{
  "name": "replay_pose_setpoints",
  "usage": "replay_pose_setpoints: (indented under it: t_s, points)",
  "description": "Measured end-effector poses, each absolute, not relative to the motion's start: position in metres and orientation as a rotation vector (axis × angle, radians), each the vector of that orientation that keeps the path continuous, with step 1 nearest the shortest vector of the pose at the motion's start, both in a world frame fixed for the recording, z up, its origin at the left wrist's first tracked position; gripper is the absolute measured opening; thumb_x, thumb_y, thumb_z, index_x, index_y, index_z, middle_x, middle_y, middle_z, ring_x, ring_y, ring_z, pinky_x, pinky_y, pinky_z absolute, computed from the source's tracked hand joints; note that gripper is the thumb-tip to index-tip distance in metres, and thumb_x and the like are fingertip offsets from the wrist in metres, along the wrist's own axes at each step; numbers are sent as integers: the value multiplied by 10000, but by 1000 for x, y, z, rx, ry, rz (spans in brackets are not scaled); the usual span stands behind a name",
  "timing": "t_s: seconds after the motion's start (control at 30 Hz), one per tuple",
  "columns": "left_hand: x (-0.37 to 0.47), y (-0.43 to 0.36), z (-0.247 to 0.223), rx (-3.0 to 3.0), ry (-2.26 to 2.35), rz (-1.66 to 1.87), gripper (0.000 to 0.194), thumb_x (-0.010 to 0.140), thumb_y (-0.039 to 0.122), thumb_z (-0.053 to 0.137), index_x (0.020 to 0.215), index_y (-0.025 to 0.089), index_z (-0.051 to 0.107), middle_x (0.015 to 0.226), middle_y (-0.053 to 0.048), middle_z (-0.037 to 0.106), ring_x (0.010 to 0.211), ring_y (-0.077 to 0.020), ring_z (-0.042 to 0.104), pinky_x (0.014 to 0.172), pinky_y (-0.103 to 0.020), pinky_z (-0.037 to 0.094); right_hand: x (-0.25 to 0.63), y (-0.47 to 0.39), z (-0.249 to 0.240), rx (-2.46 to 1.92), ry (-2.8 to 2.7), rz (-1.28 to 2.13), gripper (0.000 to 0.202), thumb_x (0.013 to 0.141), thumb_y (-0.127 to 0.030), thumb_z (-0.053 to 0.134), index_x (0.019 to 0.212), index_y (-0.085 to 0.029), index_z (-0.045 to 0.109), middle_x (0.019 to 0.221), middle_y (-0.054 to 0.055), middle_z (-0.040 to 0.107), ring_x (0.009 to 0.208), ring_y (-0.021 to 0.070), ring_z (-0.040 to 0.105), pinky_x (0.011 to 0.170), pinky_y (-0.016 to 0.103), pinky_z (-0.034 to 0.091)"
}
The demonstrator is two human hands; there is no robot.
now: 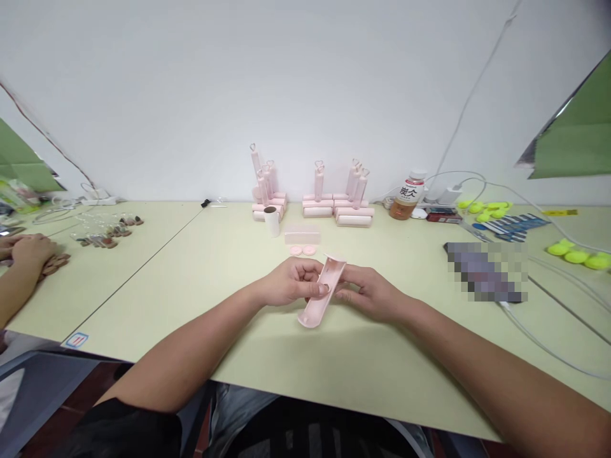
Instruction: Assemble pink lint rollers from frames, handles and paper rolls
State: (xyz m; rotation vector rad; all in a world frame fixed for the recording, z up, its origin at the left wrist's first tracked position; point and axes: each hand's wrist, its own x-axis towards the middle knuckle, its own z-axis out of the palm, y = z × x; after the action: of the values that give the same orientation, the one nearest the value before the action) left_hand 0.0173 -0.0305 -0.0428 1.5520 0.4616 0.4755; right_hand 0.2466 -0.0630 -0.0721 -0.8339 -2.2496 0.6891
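A pink half-tube shell is tilted over the table, its hollow side showing. My left hand grips it from the left, with the thumb inside the hollow. At its right edge, my right hand has its fingers on the upper part, the fingertips partly hidden behind the shell. Just beyond lie two pink round discs and a translucent pink piece. A white tube with a dark open top stands behind them to the left.
Stacked pink tubes and upright pink pieces line the wall. To the right are a bottle, a blurred-out flat device, cables and yellow-green objects. Another person's hands rest at far left.
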Motion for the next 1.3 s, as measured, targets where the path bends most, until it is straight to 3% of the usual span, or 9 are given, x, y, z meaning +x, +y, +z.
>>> replay_pose_setpoints:
  t_s: [0.17, 0.3, 0.5, 0.63, 0.87, 1.03, 1.3]
  points:
    - [22, -33, -46, 1488, 426, 555, 296, 729, 346, 757, 809, 135, 566, 659, 37, 483, 589, -72, 431, 568, -219, 336, 248, -62, -74, -863, -2248, 662, 307, 947, -367, 545, 1207, -236, 644, 1058, 85, 697, 963, 227, 648, 842, 358, 514]
    - [14, -25, -42, 1541, 491, 611, 310, 758, 390, 729, 877, 140, 591, 711, 8, 534, 630, -99, 496, 596, -236, 386, 251, -59, -74, -943, -2239, 581, 270, 947, -370, 535, 1136, -220, 656, 997, 91, 687, 894, 218, 639, 800, 351, 511]
    - [-28, -1, -22, 1981, 929, 759, 270, 827, 425, 621, 841, 157, 639, 661, 13, 552, 599, -104, 497, 564, -225, 374, 250, -58, -76, -1008, -2166, 657, 243, 932, -353, 562, 1114, -228, 663, 1046, 89, 681, 920, 206, 643, 814, 337, 508]
    - [-36, 15, -20, 2248, 1253, 582, 283, 901, 395, 474, 840, 193, 662, 541, 25, 560, 515, -122, 499, 545, -244, 362, 246, -57, -79, -1009, -2150, 705, 250, 932, -359, 564, 1114, -226, 671, 1041, 86, 671, 922, 200, 638, 801, 321, 505]
    - [17, 61, -28, 3088, 1347, 297, 245, 880, 224, 477, 826, 156, 706, 831, -112, 674, 834, -242, 606, 707, -345, 359, 245, -57, -79, -1018, -2161, 676, 233, 932, -339, 565, 1105, -218, 663, 1007, 77, 668, 897, 192, 629, 793, 319, 495]
    - [33, 78, -34, 3182, 1276, 106, 190, 806, 184, 555, 889, 114, 712, 844, -142, 666, 862, -267, 599, 741, -379, 356, 246, -58, -80, -1020, -2158, 689, 215, 932, -317, 563, 1102, -226, 658, 1021, 76, 665, 921, 195, 628, 822, 332, 496]
    - [31, 84, -60, 3171, 1339, 164, 261, 872, 205, 485, 951, 95, 709, 904, -161, 646, 899, -274, 593, 763, -393, 362, 243, -57, -82, -1028, -2174, 676, 239, 918, -309, 572, 1120, -220, 664, 1039, 90, 665, 943, 213, 633, 836, 361, 512]
